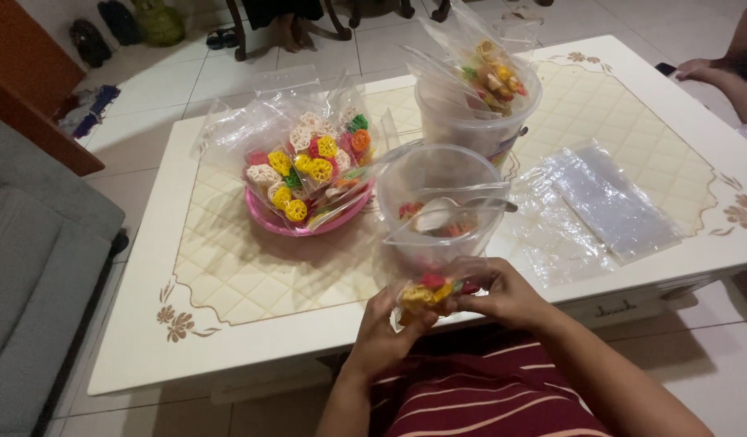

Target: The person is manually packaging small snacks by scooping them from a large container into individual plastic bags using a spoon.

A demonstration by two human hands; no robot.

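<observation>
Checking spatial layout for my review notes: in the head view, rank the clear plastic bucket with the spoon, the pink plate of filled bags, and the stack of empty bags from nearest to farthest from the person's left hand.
From the left hand:
1. Clear plastic bucket, just beyond the hands, near the table's front edge.
2. Pink plate, farther back on the left.
3. Stack of empty bags, off to the right.

A small clear plastic bag holds a handful of wheel-shaped crackers in yellow, red and a little green. It is bunched and crumpled, held just off the near edge of the bench, with its open top pinched together on the right.
</observation>
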